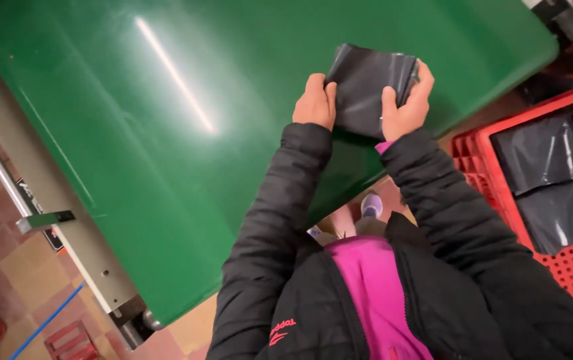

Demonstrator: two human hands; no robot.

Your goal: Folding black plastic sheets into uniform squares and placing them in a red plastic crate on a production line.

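Above the green table, in the upper right of the frame, 2 hands hold 1 black plastic packet: the left hand closes its grip on one edge, the right hand wraps the other. A red crate of similar packets sits at right.

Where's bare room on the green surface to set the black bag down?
Bare: the green surface left of the left hand, out to the grey side rail. Crowded: the red crate on the right holds black bags. Both hands, right hand included, grip the black bag.
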